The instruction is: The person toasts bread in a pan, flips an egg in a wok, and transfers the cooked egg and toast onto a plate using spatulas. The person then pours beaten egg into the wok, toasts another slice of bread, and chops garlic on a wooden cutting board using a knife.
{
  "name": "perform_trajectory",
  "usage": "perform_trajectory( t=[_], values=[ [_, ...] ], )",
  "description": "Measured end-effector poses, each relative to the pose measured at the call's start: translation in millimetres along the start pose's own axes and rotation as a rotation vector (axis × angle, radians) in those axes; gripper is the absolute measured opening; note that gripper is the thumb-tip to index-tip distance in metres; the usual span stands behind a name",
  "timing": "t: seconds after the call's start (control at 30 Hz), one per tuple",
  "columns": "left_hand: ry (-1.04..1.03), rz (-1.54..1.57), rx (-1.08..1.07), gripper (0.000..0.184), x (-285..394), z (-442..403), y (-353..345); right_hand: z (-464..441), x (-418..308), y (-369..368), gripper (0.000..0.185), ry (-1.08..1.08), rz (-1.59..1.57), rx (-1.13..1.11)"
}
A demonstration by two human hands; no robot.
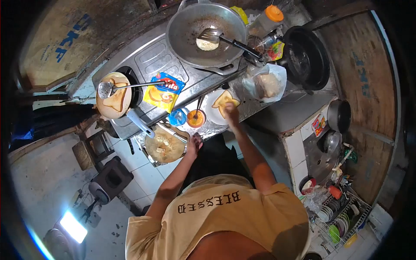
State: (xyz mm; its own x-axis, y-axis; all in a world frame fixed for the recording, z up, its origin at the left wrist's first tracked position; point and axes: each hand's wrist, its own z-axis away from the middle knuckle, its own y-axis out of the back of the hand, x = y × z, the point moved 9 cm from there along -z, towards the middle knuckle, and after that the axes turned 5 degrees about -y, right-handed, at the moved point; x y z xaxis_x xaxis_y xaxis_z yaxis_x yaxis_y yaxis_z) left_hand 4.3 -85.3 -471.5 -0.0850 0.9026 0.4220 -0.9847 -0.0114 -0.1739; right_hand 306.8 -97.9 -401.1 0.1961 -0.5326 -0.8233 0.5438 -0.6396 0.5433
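Observation:
My right hand [232, 114] is at the near edge of a browned slice of bread [225, 102], its fingers closed on that edge. The slice lies on a white plate [211, 113] on the foil-covered ledge. My left hand [195, 144] rests near the counter's front edge, fingers loosely apart, holding nothing. Just beyond it is a small orange bowl [192, 122] of yellowish liquid with a fork [199, 104] standing in it. A blue plastic bag [177, 117] sits beside the bowl. To the left is a round wooden board [164, 146] with a small pale piece on it.
A frying pan [108, 107] holds bread, with a slotted ladle [105, 89] across it. Between pan and plate lies a yellow-and-blue packet [165, 93]. A large wok [186, 43] holds a spatula [211, 35]. A plastic bag [268, 82] and black basin [305, 58] stand right.

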Motion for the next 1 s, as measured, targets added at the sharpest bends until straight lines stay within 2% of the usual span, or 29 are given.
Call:
perform_trajectory(
  t=[0.07,0.13,0.2,0.27,0.3,0.37,0.4,0.47,0.53,0.6,0.63,0.67,0.73,0.77,0.83,0.87,0.93,1.0],
  values=[
    [0.036,-0.197,-0.258,0.037,4.6,38.8,-3.4,-8.3,-49.5,63.9,0.031,0.232,-0.001,0.182],
    [0.059,-0.228,-0.272,0.036,-1.2,56.7,15.0,-17.9,-149.4,132.2,0.037,0.424,0.163,0.458],
    [0.09,-0.264,-0.293,0.036,-9.5,69.8,25.6,-42.4,-244.1,173.9,0.045,0.493,0.22,0.423],
    [0.149,-0.401,-0.341,0.034,-18.3,81.8,32.1,-65.7,-300.3,179.5,0.054,0.572,0.569,0.321],
    [0.153,-0.444,-0.369,0.032,-22.8,82.1,33.5,-83.8,-298.7,179.4,0.054,0.577,0.567,0.327],
    [0.144,-0.452,-0.394,0.031,-18.7,86.7,23.3,-131.6,-269.0,156.1,0.057,0.469,0.802,0.184],
    [0.144,-0.462,-0.415,0.03,-16.2,88.9,17.2,-145.3,-259.2,152.5,0.057,0.481,0.794,0.186],
    [0.113,-0.447,-0.424,0.029,-7.6,84.0,3.1,-178.3,-236.4,138.4,0.047,0.422,0.524,-0.037],
    [0.127,-0.442,-0.346,0.028,-3.5,84.4,-5.8,-185.4,-239.5,135.3,0.041,0.417,0.564,-0.079],
    [0.131,-0.393,-0.325,0.027,-3.3,78.3,-13.6,-177.5,-258.9,134.1,0.036,0.638,0.533,-0.096],
    [0.109,-0.395,-0.334,0.028,-1.7,76.3,-18.7,-174.6,-270.4,138.3,0.028,0.674,0.557,-0.086],
    [0.088,-0.396,-0.341,0.028,-1.3,75.2,-23.2,-174.4,-279.3,142.8,0.028,0.681,0.553,-0.104],
    [0.088,-0.374,-0.279,0.028,4.2,79.3,-35.4,-184.8,-291.1,157.1,0.024,0.561,0.51,-0.121],
    [0.066,-0.329,-0.321,0.027,0.8,72.5,-41.0,-192.6,-301.8,163.0,0.024,0.454,0.548,-0.17],
    [0.037,-0.261,-0.467,0.025,-19.2,50.1,-43.1,-216.1,-313.4,165.3,0.018,0.548,0.536,-0.143],
    [0.026,-0.237,-0.571,0.024,-27.6,45.3,-48.3,-214.1,-336.4,171.6,0.019,0.495,0.542,-0.146],
    [0.0,-0.319,-0.239,0.022,-15.6,50.2,-61.3,-237.6,-342.9,163.9,0.024,0.509,0.668,-0.138],
    [-0.007,-0.355,-0.239,0.021,-19.8,31.5,-83.5,-249.7,-352.4,158.6,0.026,0.493,0.777,-0.153]
  ],
)
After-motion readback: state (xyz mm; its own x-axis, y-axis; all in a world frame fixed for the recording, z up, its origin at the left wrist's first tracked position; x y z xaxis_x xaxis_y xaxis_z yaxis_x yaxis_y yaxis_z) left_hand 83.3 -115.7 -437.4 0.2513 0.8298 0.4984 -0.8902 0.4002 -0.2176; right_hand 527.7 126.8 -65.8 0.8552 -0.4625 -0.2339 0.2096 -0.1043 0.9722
